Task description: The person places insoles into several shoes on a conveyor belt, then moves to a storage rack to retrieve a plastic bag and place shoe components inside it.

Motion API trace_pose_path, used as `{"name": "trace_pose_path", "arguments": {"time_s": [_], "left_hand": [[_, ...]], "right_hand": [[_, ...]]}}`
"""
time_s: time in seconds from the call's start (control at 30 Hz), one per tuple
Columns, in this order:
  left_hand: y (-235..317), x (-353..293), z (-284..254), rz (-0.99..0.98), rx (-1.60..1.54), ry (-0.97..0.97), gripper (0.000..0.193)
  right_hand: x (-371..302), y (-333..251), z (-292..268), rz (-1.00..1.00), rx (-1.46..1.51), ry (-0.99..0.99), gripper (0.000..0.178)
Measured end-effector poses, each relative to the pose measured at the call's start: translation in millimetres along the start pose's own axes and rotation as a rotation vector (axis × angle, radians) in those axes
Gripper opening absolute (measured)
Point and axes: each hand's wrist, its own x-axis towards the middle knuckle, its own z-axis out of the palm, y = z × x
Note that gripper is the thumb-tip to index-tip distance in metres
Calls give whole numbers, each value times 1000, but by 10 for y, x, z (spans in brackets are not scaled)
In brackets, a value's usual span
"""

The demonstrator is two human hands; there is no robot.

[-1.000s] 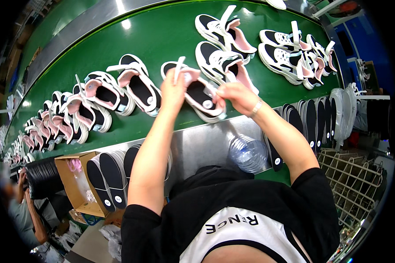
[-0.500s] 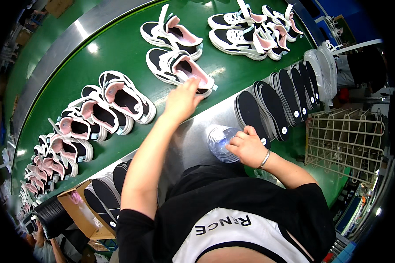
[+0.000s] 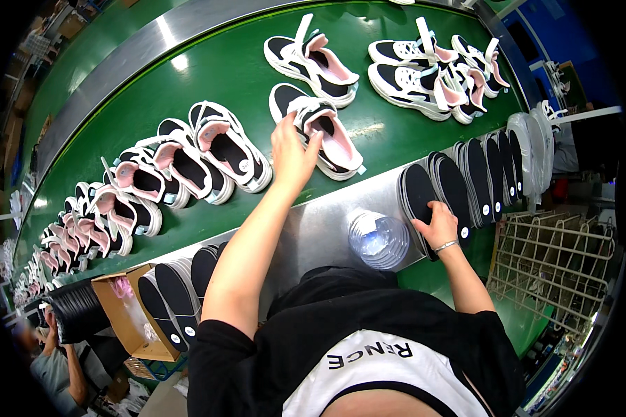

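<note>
Leaving the tub [image 3: 378, 240] for the insoles [image 3: 417, 189] just right of it, the right hand [image 3: 441, 226] touches them, grip unclear; beyond the tub, the left hand [image 3: 293, 156] clasps a shoe [image 3: 335, 144] by the collar: both parts covered.

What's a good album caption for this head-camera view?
Left hand at a pink-lined shoe, right hand at a stack of black insoles, more shoes standing on a green table.

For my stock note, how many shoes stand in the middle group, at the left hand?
2: the nearer shoe, at the left hand, and the farther shoe, just behind it. None seems hidden.
</note>
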Motion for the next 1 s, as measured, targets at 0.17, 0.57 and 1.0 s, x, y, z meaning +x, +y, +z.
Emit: {"name": "trace_pose_path", "arguments": {"time_s": [0.17, 0.57, 1.0], "left_hand": [[-87, 323, 83, -329, -193, -81, 32], [-34, 221, 109, -389, -95, -85, 30], [44, 208, 228, -400, -247, -124, 23]], "right_hand": [[164, -277, -501, -321, 383, 267, 26], [1281, -1806, -289, -804, -277, -48, 11], [933, -1581, -706, -668, -454, -148, 25]]}}
